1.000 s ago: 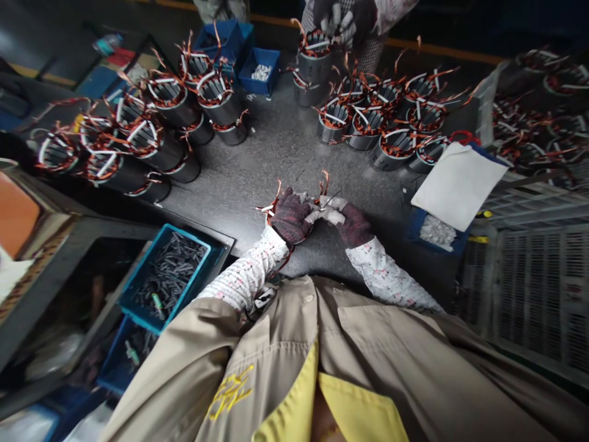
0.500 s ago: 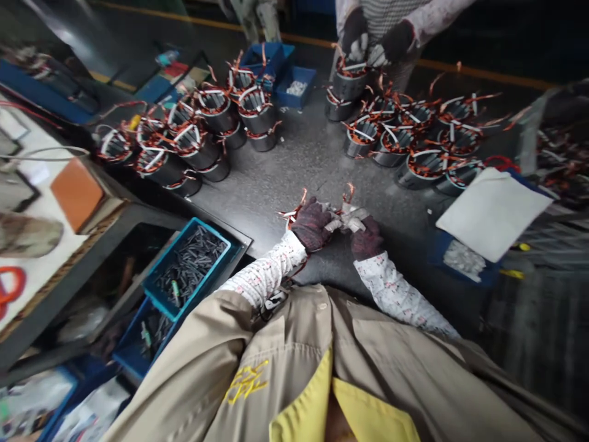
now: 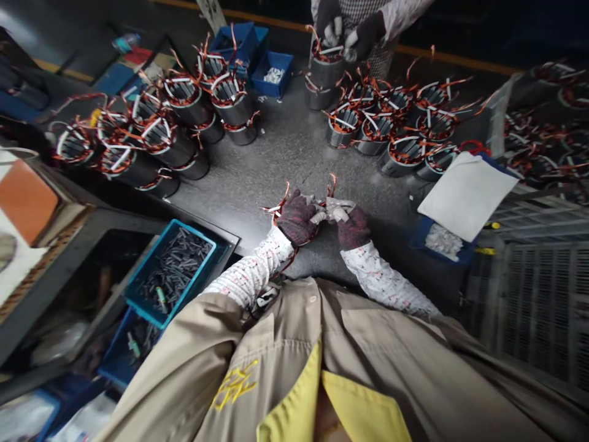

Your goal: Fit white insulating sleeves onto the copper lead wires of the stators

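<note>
Both gloved hands meet over a stator [image 3: 317,212] at the near table [image 3: 285,159] edge: left hand [image 3: 297,218] curled on its copper leads, right hand [image 3: 353,226] pinching white strips [image 3: 338,209]. Blue bin [image 3: 170,273] lower left. Stator rows [image 3: 156,129] farther back; a co-worker's hands [image 3: 350,31] at the far edge.

To your near left sits a teal bin of dark parts [image 3: 171,274]; far ahead, a co-worker's gloved hands [image 3: 350,34] and a small blue box [image 3: 275,73].

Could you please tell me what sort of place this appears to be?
Most likely a motor-winding workshop: copper-wound stators crowd a dark workbench, blue parts bins sit beside it, and gloved hands, left hand and right hand, work on one winding.
</note>
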Demonstrator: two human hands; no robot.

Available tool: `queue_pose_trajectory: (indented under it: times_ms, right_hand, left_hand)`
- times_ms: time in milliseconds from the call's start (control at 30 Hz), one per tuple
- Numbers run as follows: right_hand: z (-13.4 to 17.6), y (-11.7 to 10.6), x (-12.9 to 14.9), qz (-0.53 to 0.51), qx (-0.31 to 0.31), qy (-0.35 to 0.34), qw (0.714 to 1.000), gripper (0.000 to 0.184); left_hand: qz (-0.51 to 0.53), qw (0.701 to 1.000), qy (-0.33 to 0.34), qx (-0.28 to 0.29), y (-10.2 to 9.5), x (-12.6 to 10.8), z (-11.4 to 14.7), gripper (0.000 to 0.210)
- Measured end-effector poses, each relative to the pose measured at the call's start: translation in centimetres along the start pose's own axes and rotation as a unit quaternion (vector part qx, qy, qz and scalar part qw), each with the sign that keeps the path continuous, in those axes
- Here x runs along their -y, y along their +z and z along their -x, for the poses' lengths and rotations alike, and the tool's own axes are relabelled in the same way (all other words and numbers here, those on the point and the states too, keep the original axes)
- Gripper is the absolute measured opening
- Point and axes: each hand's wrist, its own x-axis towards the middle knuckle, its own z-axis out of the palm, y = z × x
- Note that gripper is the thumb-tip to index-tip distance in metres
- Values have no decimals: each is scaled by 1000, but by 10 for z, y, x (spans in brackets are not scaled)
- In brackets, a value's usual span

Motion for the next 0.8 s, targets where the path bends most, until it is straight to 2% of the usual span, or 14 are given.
queue_pose_trajectory:
  times_ms: [133, 267, 333, 467, 533, 600, 667, 800]
  right_hand:
    - [1, -5, -3, 38, -25, -14, 999, 42]
    - [1, -14, -2, 101, 10, -44, 994, 38]
    - [2, -14, -1, 78, 16, -37, 996, 39]
    - [4, -9, -1, -6, -19, -8, 1000, 39]
    - [4, -6, -2, -26, -10, 6, 1000, 36]
    - [2, -5, -1, -34, -9, 13, 999, 36]
    - [0, -5, 4, -34, -37, 10, 999, 37]
    - [2, -17, 14, -7, -66, -11, 998, 34]
  left_hand:
    - [-4, 1000, 1, 3, 0, -1, 1, 42]
    - [-27, 999, 5, -24, 5, -1, 2, 33]
    - [-39, 998, 11, -41, 7, -2, 3, 28]
    - [-46, 996, 32, -75, 12, 0, 4, 24]
    - [-44, 995, 28, -80, 14, 2, 4, 21]
    - [-36, 996, 24, -76, 15, 4, 5, 20]
    - [-24, 997, 29, -72, 14, 5, 4, 20]
    - [-31, 996, 62, -64, 13, -5, 0, 26]
